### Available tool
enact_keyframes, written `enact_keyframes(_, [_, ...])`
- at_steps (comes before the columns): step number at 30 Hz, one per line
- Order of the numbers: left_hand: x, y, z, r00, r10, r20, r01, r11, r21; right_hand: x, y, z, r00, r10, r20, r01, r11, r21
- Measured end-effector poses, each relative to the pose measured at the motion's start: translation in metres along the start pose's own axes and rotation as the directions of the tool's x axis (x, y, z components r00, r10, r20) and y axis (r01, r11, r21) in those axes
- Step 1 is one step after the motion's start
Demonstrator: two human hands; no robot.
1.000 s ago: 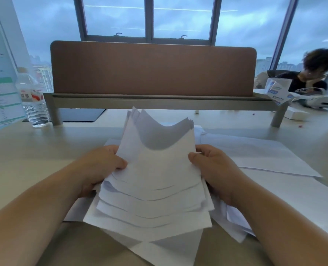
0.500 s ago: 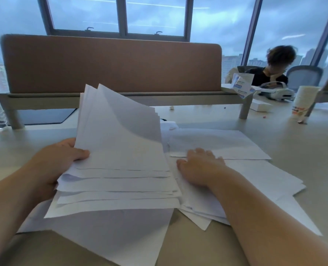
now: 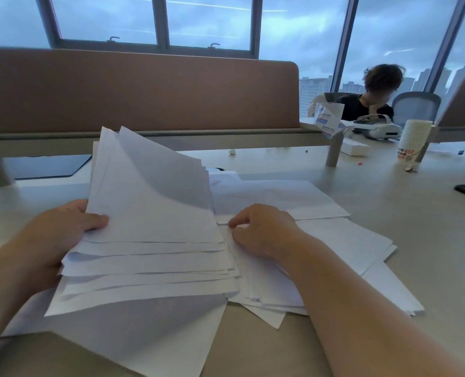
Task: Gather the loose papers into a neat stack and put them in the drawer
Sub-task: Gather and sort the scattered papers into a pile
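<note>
The left hand (image 3: pixel 63 235) grips a fanned sheaf of white papers (image 3: pixel 155 229), thumb pressed on the top sheet, the far edges tilted up off the desk (image 3: pixel 416 240). Just right of it, the right hand (image 3: pixel 261 232) pinches the edge of one of the loose sheets (image 3: pixel 321 240) lying flat and overlapped beneath and beyond its fingers. Farther right stands a stack of paper cups (image 3: pixel 413 140) with red print too blurred to read. Beyond the fingers a brown divider panel (image 3: pixel 144 91) spans the desk. No drawer shows.
</note>
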State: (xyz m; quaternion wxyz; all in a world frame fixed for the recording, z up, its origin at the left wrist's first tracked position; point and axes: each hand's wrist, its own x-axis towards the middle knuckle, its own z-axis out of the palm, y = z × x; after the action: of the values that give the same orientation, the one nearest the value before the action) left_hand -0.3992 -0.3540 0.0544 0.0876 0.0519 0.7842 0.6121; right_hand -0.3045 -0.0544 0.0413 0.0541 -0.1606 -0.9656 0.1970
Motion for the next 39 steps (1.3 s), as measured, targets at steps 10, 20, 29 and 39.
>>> enact_keyframes(10, [-0.019, 0.017, 0.011, 0.999, -0.05, -0.015, 0.049, 0.996, -0.074, 0.002, -0.001, 0.005, 0.999, -0.022, 0.032, 0.027, 0.984, -0.174])
enact_keyframes(20, [-0.011, 0.008, 0.009, 0.998, -0.06, 0.017, 0.061, 0.997, -0.047, -0.009, -0.017, 0.002, 0.847, -0.17, -0.504, 0.302, 0.934, 0.192])
enact_keyframes(29, [-0.003, 0.001, 0.002, 0.998, -0.068, -0.006, 0.068, 0.996, -0.066, -0.01, -0.022, 0.003, 0.823, -0.243, -0.514, 0.37, 0.916, 0.159])
enact_keyframes(39, [-0.011, 0.01, 0.003, 0.986, -0.157, -0.049, 0.148, 0.976, -0.158, -0.003, -0.017, 0.012, 0.94, -0.165, -0.298, 0.305, 0.796, 0.522])
